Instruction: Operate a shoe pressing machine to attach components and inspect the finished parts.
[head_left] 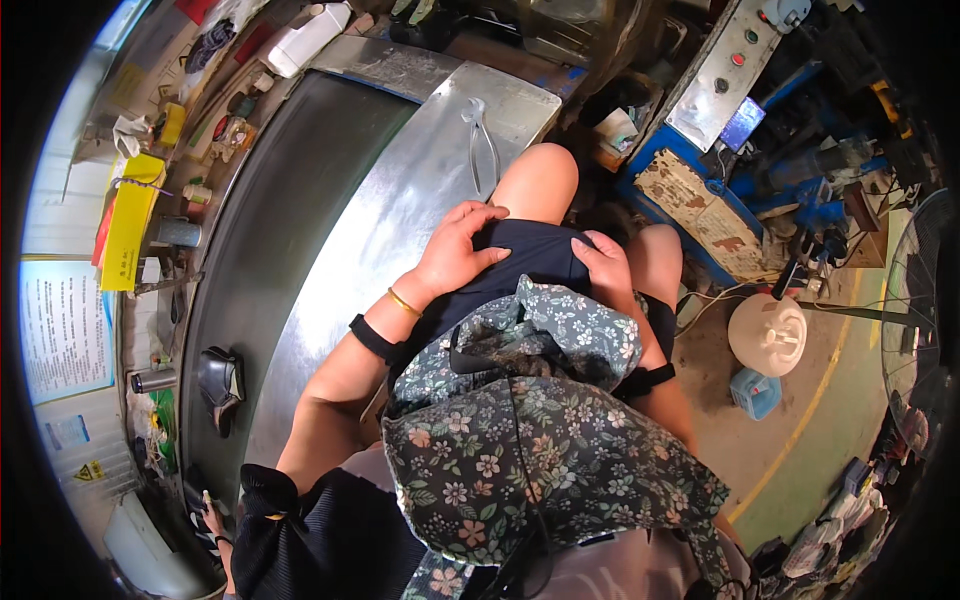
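My left hand (455, 252) lies on the dark blue shorts (530, 250) over my thigh, thumb and fingers apart and nothing in it. My right hand (606, 266) rests on the other side of the shorts, thumb apart from the fingers, with no object showing in it. A floral apron (510, 430) is bunched across my lap below both hands. Beyond my left hand, long-handled metal pincers (480, 145) lie on the shiny metal ledge (375, 200), close to my bare knee.
Left of the ledge runs a dark conveyor belt (290, 190) carrying a black shoe (220, 388). Another person's hand (212, 518) is at its lower left end. A blue machine with a button panel (722, 85) stands at right, near a whitish round container (768, 335) and a blue basket (756, 393).
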